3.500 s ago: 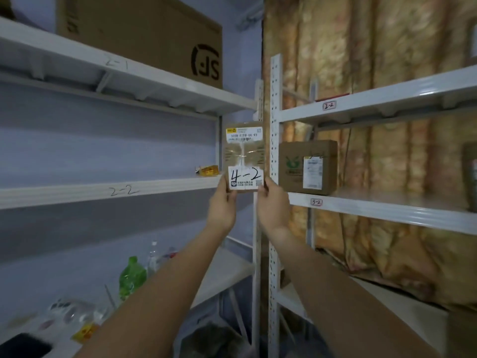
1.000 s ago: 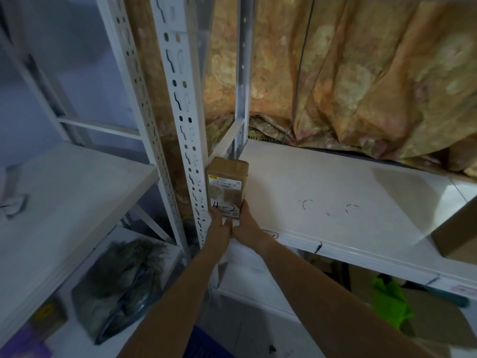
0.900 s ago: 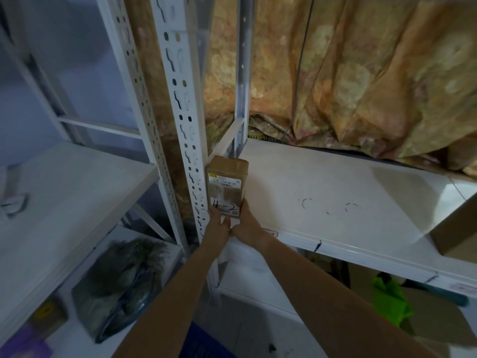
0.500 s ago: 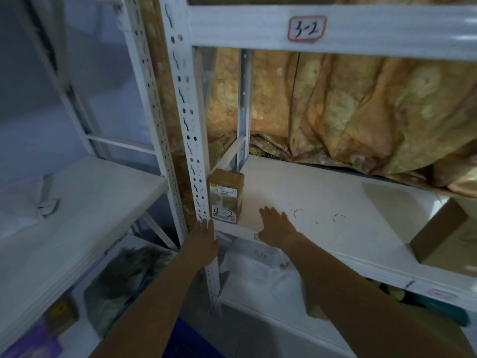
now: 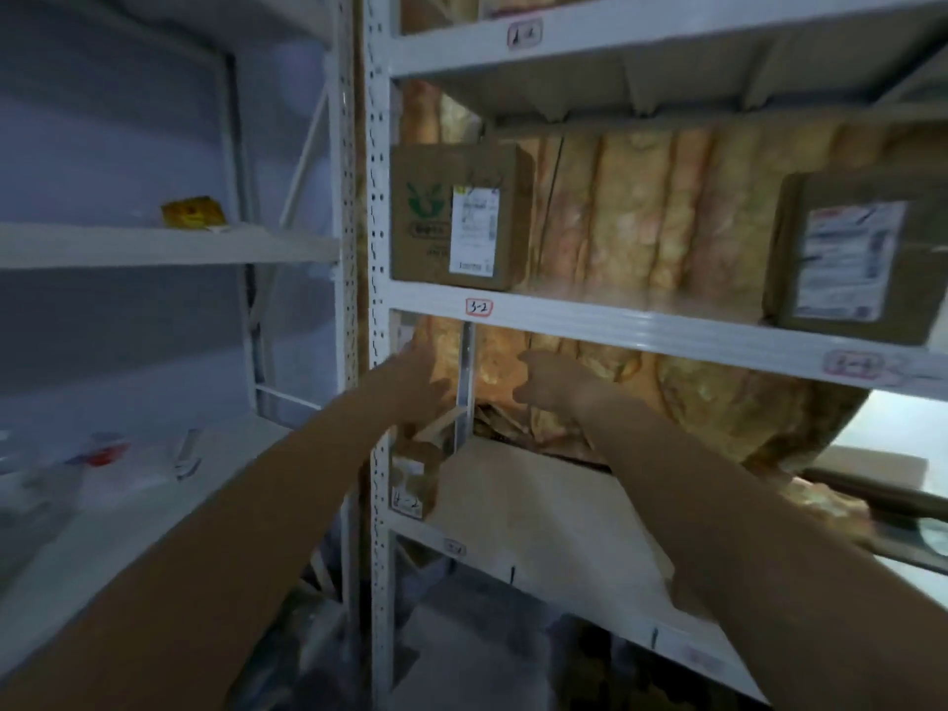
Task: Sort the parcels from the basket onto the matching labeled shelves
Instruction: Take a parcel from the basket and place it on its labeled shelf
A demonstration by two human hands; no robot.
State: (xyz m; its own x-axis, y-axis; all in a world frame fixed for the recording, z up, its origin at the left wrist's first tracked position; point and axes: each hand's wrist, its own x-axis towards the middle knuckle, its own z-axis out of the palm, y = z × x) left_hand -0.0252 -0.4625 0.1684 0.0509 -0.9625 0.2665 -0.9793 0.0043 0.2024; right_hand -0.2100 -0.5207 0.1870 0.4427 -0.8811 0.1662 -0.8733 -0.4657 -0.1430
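Two hands hang in the air and neither holds anything. The left hand (image 5: pixel 418 379) has its fingers stretched loosely upward beside the white post (image 5: pixel 379 300). The right hand (image 5: pixel 546 384), just beside it, has loosely curled fingers. Below the left hand, the small brown parcel (image 5: pixel 410 484) marked 4-2 stands upright on the lower shelf (image 5: pixel 538 510), at its front left corner against the post and apart from both hands. Just above the hands runs the upper shelf (image 5: pixel 667 325), whose label (image 5: pixel 478 306) reads 3-2. On it a cardboard box (image 5: pixel 436 218) with a green logo stands over the left hand, and a second box (image 5: pixel 862 254) stands well to the right of the right hand. An orange cloth (image 5: pixel 641 223) hangs behind the hands. Well to the left of the left hand, a yellow packet (image 5: pixel 194 211) lies on a side shelf (image 5: pixel 154 246).
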